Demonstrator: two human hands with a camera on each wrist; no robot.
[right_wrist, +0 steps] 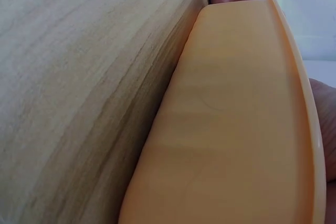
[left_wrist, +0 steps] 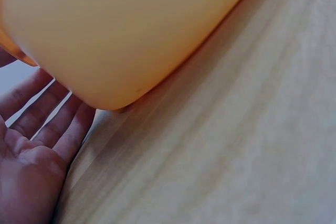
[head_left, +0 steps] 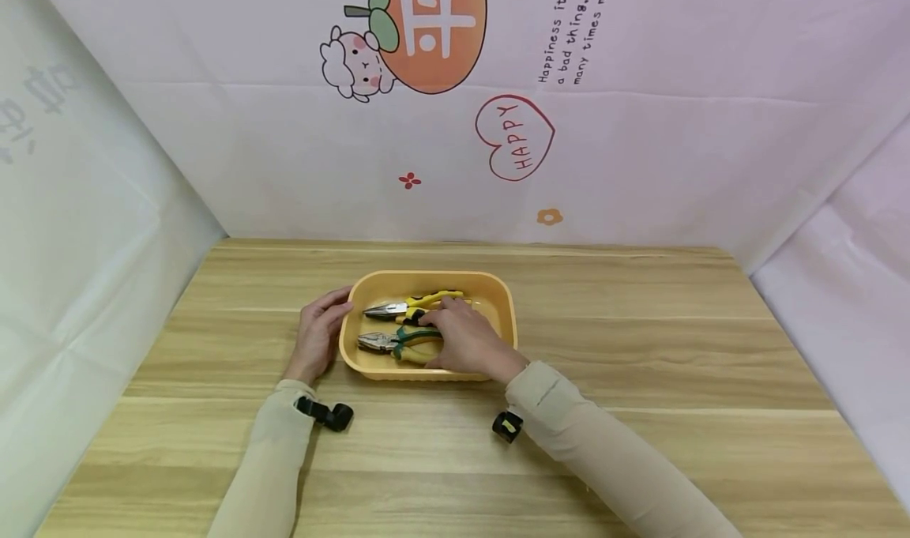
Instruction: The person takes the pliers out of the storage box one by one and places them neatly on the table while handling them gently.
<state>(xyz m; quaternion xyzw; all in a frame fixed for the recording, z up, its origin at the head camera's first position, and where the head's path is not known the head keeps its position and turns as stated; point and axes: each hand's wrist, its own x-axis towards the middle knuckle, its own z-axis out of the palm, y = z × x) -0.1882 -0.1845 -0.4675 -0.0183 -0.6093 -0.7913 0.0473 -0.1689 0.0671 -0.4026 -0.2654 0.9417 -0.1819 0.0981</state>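
Observation:
A yellow-orange plastic bin (head_left: 501, 301) holds two pairs of pliers, jaws pointing left. The long-nose pliers (head_left: 387, 310) with yellow-and-black handles lie toward the back. In front of them are combination pliers (head_left: 378, 342) with green-and-yellow handles. My right hand (head_left: 465, 336) reaches over the bin's near rim, thumb and fingers round the handles of the combination pliers, hiding their ends. Its fingertips also overlap the yellow-and-black handles. My left hand (head_left: 317, 336) rests against the bin's left end; the left wrist view shows its fingers (left_wrist: 58, 124) extended along the outer wall.
The bin stands on a wood-grain table (head_left: 640, 325). Behind it rises a white printed backdrop (head_left: 640, 167), with white sheeting at both sides. A black wrist camera (head_left: 329, 414) sits on the left sleeve, another camera (head_left: 507, 426) on the right.

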